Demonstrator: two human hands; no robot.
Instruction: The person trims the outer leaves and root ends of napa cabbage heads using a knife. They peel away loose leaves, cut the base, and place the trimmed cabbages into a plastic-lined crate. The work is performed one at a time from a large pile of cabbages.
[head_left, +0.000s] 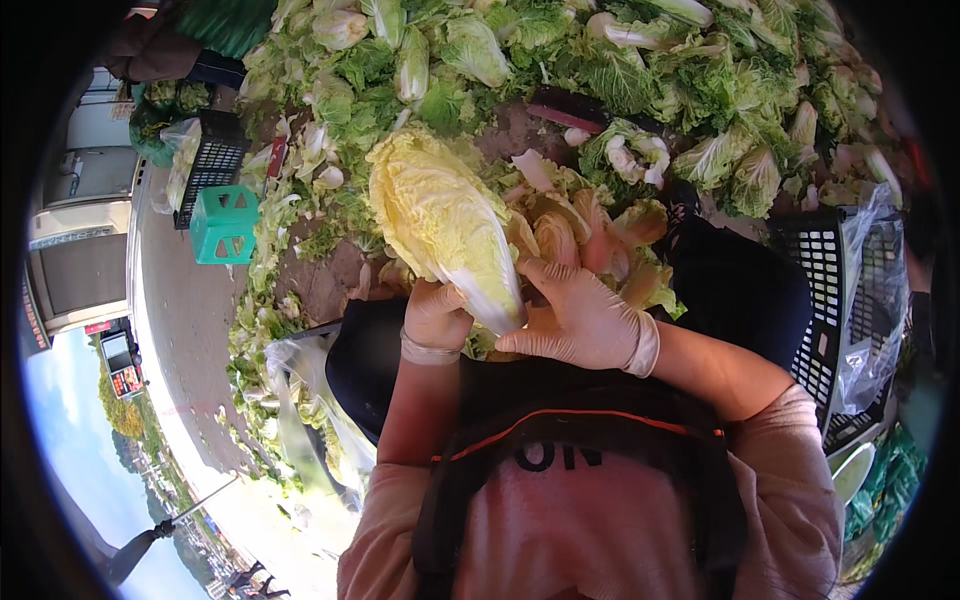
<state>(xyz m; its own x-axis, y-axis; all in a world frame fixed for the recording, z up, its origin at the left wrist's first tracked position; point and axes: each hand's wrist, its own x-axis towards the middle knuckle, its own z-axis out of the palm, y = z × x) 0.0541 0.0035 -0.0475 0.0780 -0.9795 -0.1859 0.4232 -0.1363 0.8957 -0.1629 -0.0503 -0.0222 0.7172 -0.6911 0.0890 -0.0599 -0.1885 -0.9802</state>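
A head of napa cabbage (450, 217), yellow-leaved with a white base, lies tilted above my lap. My left hand (436, 313), in a pale thin glove, holds it from below at its left side, near the base. My right hand (574, 315), gloved too, is beside the base with its thumb and fingers spread; whether it touches the cabbage I cannot tell. Just beyond the right hand lie loose trimmed outer leaves (592, 232), partly brownish. The palm of the left hand is hidden by the cabbage.
Heaped napa cabbages (472, 52) and leaves cover the ground ahead. A black plastic crate (817, 300) with clear plastic film stands at the right. At the left are a green plastic stool (223, 225), another black crate (212, 161) and a plastic bag (315, 390) of leaves. Another person's sleeve (150, 49) shows upper left.
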